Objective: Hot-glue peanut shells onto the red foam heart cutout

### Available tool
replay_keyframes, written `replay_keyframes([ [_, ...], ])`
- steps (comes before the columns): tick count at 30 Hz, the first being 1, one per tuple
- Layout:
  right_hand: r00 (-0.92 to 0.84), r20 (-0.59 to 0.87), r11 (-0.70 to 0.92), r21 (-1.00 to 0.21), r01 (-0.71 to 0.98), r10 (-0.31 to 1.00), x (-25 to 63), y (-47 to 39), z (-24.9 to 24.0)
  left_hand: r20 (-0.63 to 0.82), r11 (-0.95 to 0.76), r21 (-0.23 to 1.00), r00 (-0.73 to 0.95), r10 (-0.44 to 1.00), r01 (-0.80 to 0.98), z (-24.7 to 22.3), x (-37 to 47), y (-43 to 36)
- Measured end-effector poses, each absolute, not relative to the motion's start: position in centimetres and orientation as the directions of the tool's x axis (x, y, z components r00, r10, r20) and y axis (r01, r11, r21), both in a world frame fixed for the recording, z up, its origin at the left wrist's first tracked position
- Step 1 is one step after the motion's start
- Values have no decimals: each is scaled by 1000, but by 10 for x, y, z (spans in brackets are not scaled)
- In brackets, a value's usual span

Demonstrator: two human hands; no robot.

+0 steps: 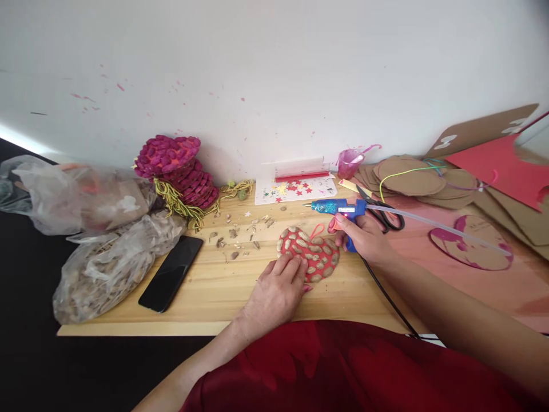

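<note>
A round red disc (334, 260) covered with peanut shells lies on the table, with a small orange loop (317, 230) at its upper edge. My left hand (278, 283) rests over the disc's lower left part, fingers bent and pressed together on the shells, thumb at the near edge. Whatever lies under these fingertips is hidden. My right hand (364, 237) is wrapped round a blue hot glue gun (328, 206), held just above the disc's far side with its nozzle pointing left. A long clear glue stick (429, 220) sticks out of its back.
Black scissors (386, 217) lie behind my right hand, near cardboard discs (409, 174). Star stickers (294, 189) lie on a sheet by the wall. To the left are shell bits (234, 233), a phone (171, 274), a bag of peanuts (115, 269) and stacked magenta discs (171, 154).
</note>
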State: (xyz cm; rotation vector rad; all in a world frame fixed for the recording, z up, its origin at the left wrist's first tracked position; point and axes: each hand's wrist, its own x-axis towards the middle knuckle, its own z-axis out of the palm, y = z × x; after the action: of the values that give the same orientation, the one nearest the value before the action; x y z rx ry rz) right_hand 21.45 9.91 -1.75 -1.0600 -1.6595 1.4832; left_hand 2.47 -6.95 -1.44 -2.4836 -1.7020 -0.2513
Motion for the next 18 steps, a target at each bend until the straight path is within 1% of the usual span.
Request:
replay_keyframes([
  [15,-446,-35,28,-991,133,894,213,98,-15,161,-354,31,344,925,935,-17,23,-68],
  [18,-441,-44,16,-991,131,896,213,97,-15,172,-355,36,344,923,934,-17,22,-68],
])
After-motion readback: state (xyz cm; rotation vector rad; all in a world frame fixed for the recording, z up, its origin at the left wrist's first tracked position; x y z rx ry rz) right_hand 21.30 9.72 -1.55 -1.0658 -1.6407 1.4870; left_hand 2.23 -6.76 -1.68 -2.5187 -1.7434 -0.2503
